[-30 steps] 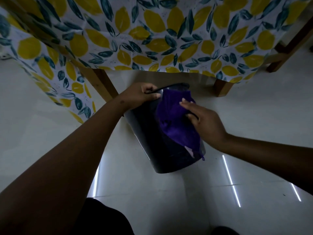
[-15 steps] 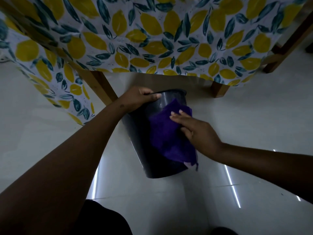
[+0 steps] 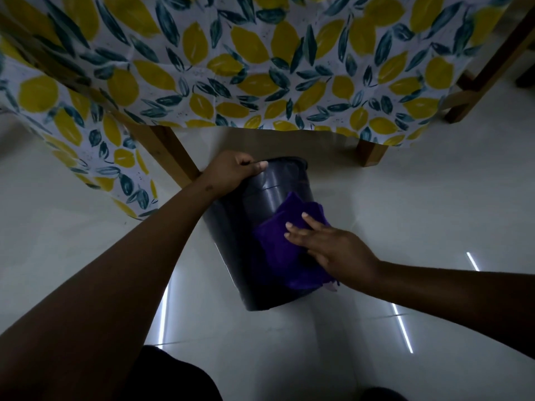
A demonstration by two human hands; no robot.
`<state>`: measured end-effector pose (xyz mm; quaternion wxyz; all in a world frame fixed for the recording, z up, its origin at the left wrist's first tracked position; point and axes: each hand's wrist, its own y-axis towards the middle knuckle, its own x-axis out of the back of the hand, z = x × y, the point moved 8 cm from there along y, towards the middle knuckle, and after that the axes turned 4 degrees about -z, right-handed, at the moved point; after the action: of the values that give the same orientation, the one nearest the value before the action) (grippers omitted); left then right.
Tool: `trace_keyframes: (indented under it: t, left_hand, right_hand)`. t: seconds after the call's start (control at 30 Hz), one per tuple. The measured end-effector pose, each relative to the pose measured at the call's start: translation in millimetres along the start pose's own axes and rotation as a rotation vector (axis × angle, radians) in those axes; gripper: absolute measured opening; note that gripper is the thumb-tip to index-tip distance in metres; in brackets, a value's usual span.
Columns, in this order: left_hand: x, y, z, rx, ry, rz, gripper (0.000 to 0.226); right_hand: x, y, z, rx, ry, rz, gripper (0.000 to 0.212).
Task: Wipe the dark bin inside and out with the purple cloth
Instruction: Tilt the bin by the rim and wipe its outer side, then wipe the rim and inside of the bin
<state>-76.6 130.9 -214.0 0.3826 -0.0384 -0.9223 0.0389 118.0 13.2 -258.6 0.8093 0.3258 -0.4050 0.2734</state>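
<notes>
A dark bin (image 3: 231, 233) stands tilted on the pale floor, its rim toward the table and its base toward me. My left hand (image 3: 231, 173) grips the rim, fingers curled over the edge. The purple cloth (image 3: 278, 250) lies against the bin's outer wall on the lower right side. My right hand (image 3: 327, 244) presses the cloth onto the wall with straight, spread fingers. The bin's inside is hidden from here.
A table covered by a lemon-and-leaf patterned cloth (image 3: 260, 68) hangs over the area just beyond the bin. Its wooden legs (image 3: 170, 157) stand left and right (image 3: 370, 153) of the bin. Glossy floor tiles (image 3: 434, 212) spread around. My dark-clad knees show at the bottom edge.
My right hand has slid the purple cloth down the bin's outer wall from near the rim toward the base. My left hand keeps its grip on the rim.
</notes>
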Motion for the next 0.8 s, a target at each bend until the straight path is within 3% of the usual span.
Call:
trace_keyframes:
  t: [0.13, 0.47, 0.8]
  left_hand:
    - [1, 0, -3, -0.003, 0.0, 0.005, 0.042]
    - [13, -5, -30, -0.063, 0.074, 0.004, 0.043]
    - [14, -19, -56, -0.086, 0.163, 0.074, 0.034]
  right_hand:
    - [5, 0, 8, 0.044, -0.018, 0.014, 0.045]
    - [49, 30, -8, -0.214, 0.124, -0.166, 0.038]
    - [135, 48, -72, -0.379, 0.015, -0.333, 0.032]
